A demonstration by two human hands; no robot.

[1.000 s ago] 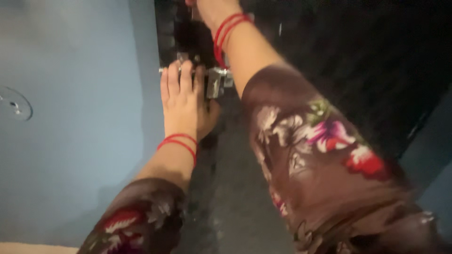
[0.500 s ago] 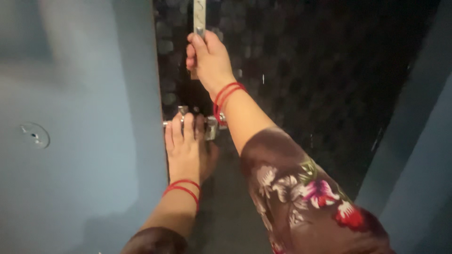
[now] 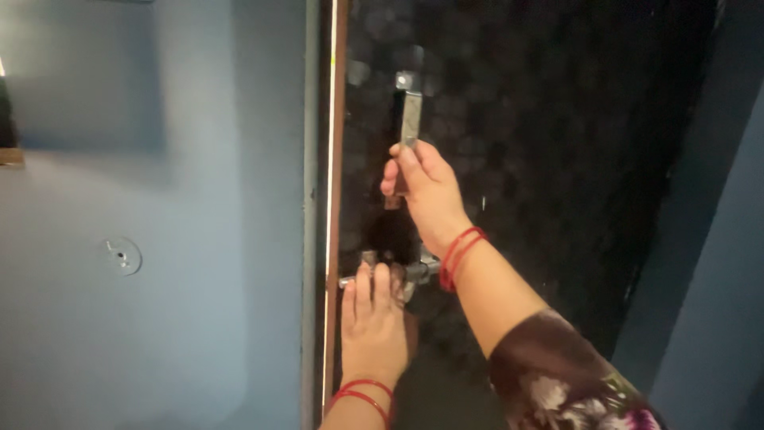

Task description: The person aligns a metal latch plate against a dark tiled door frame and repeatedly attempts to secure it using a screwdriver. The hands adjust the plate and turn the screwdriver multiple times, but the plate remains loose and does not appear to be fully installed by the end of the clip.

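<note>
Metal vertical door handle (image 3: 411, 119) on the dark door (image 3: 541, 199): my right hand (image 3: 426, 191) has its fingers wrapped around it. My left hand (image 3: 374, 318) presses the silver sliding bolt (image 3: 398, 275), fingers curled over it; bolt looks not fully slid.

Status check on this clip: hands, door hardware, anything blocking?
Right hand wrapped round the metal pull handle. Left hand laid on the sliding bolt at the door edge. Nothing in the way.

The dark door (image 3: 541, 159) carries a metal pull handle (image 3: 411, 115) and a sliding latch (image 3: 414, 273).
</note>
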